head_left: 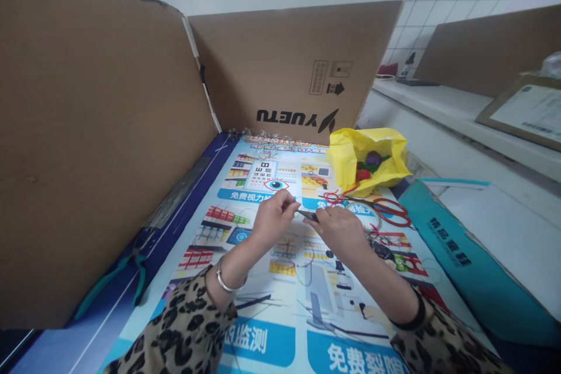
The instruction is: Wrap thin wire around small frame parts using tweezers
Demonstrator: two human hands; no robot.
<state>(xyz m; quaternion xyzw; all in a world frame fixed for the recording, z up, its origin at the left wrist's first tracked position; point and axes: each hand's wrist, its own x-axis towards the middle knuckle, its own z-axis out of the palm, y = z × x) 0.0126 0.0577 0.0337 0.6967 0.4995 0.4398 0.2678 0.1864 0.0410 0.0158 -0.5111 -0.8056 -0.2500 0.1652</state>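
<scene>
Over the middle of the printed poster, my left hand [277, 210] is closed in a pinch; whatever its fingertips hold is too small to make out. My right hand [340, 228] is closed around a dark tool with a narrow pointed tip [308, 215]. That tip points left and almost reaches the left fingertips. The tool's rear end is hidden in the palm. Just beyond my right hand lie scissors with red-orange handles [397, 213], a pale round coil [362, 210] and loose red yarn [335, 196].
A yellow bag [344, 158] holds red, green and purple balls. Teal-handled pliers [141, 272] lie at left. Thin dark strands [258, 302] lie on the poster [263, 257]. Cardboard panels [245, 64] stand behind and left; a teal box [473, 263] is at right.
</scene>
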